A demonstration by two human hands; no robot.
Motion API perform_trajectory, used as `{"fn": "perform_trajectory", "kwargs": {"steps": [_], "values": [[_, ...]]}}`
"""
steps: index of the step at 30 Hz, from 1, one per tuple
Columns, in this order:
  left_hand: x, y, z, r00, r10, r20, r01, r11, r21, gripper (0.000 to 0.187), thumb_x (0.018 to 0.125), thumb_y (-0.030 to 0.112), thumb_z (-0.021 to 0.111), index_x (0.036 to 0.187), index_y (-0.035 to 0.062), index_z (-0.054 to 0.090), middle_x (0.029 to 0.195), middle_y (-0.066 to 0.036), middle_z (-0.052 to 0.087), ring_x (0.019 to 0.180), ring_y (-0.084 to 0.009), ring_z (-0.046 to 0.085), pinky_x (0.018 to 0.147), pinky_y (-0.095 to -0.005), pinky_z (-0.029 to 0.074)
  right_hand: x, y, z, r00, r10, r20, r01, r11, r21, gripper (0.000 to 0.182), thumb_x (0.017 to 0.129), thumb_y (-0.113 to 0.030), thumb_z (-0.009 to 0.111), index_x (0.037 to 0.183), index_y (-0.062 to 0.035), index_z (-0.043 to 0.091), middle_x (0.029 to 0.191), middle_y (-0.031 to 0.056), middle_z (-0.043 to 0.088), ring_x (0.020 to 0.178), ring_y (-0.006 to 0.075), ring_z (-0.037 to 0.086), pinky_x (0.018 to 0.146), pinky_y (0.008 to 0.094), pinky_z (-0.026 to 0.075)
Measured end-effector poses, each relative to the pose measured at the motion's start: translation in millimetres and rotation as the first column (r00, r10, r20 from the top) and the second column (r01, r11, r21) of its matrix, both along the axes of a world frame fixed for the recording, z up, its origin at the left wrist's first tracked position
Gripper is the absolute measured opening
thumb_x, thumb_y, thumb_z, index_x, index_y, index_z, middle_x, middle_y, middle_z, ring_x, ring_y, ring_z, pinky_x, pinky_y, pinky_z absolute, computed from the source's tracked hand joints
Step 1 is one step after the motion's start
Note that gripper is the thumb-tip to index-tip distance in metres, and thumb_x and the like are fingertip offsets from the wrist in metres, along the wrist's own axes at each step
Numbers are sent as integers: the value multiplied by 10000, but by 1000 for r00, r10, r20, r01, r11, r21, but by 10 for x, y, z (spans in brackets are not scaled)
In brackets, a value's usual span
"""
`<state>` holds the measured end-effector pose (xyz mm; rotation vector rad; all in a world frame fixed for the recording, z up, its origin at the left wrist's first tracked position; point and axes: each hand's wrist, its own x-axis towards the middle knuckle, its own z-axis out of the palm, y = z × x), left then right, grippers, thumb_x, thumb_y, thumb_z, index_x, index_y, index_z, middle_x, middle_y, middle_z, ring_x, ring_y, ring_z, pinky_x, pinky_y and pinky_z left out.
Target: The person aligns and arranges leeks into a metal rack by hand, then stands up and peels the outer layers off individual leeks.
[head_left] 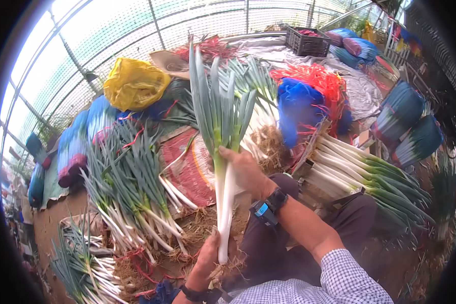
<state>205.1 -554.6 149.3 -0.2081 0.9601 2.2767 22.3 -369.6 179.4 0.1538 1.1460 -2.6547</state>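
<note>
Two large green onions (227, 202) stand upright in front of me, leaves up and stringy roots down. My right hand (245, 169) is closed around them where the white stalks turn green. Lower down, my left hand (203, 261) is closed at the white base of the stalks, just above the roots. To the left lies a big heap of green onions (136, 187), roots towards me. By my right knee, a neat stack of green onions (349, 175) rests in a low frame, its white ends towards the middle.
A smaller pile of green onions (88, 268) lies at lower left. Behind are a yellow bag (135, 83), red ties (314, 78), a blue cloth (299, 104) and a black crate (307, 41). Netted bundles (400, 109) stand at right, others (73, 152) at left.
</note>
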Motion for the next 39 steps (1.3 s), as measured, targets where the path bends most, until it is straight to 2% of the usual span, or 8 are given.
{"fn": "perform_trajectory", "kwargs": {"steps": [3, 5, 15, 21, 24, 31, 35, 39], "values": [[-511, 42, -192, 958, -89, -272, -26, 919, -393, 498, 1087, 461, 450, 1083, -2, 636, 691, -34, 598, 537, -105, 534, 503, -257, 455, -303, 364, 182, 982, -128, -140, 146, 981, 128, 291, 989, -199, 681, 1172, 17, 612, 1018, 117, 715, 878, 233, 717, 755, 367, 604], [-868, 325, -123, 967, 93, -237, -194, 873, -448, 392, 1088, 374, 498, 1020, 20, 651, 650, 6, 577, 524, -67, 518, 462, -241, 425, -585, 679, 148, 954, -236, -186, 249, 967, 48, 313, 987, -208, 689, 1185, 18, 601, 1023, 130, 714, 876, 242, 719, 776, 375, 605], [-2390, 788, -1369, 799, -215, -562, -274, 702, -658, 324, 1030, 327, 562, 1069, 42, 710, 677, 23, 559, 618, -67, 459, 541, -298, 400, -478, 2013, 95, 887, -411, -209, 431, 901, 57, 300, 930, -100, 692, 1195, -33, 570, 947, 114, 661, 805, 228, 658, 795, 424, 568], [-2633, 1045, -2147, 895, -168, -414, -189, 698, -691, 281, 1004, 320, 648, 1000, 53, 732, 748, 56, 550, 688, -81, 449, 625, -302, 388, -514, 2239, -320, 909, -363, -203, 389, 915, 105, 210, 954, -32, 648, 1161, -60, 622, 1010, 95, 683, 920, 215, 658, 1003, 476, 537], [-2667, 1061, -2541, 975, -139, -174, 7, 800, -600, 298, 1003, 323, 647, 1001, 34, 720, 770, 51, 549, 695, -77, 441, 619, -289, 377, -671, 2234, -540, 936, -319, -149, 341, 928, 153, 188, 964, -12, 637, 1149, -36, 618, 1033, 113, 689, 933, 225, 664, 985, 483, 557], [-2414, 745, -2933, 971, -157, -182, -28, 677, -735, 382, 1007, 309, 613, 1152, -38, 681, 856, -17, 641, 769, -107, 545, 696, -286, 457, -1315, 1951, -1257, 979, -199, -41, 203, 937, 286, 181, 957, -30, 653, 1132, -17, 607, 1011, 119, 687, 895, 225, 680, 897, 453, 607], [-1745, 84, -3468, 980, -161, -116, -32, 449, -893, 405, 960, 286, 623, 1215, -23, 684, 1059, -159, 738, 983, -239, 688, 899, -368, 522, -1789, 1836, -1679, 994, -108, -18, 107, 932, 346, 259, 958, -70, 671, 1190, -7, 572, 1020, 133, 693, 900, 237, 692, 839, 419, 605], [-686, -817, -3705, 980, 198, -29, -40, 51, -998, 356, 929, 280, 642, 1100, -23, 718, 1055, -183, 741, 1016, -305, 701, 921, -399, 522, -2251, 1859, -2182, 988, -149, 33, 123, 905, 406, 312, 983, -78, 648, 1251, 55, 559, 1077, 155, 683, 955, 269, 692, 863, 384, 585]]}}
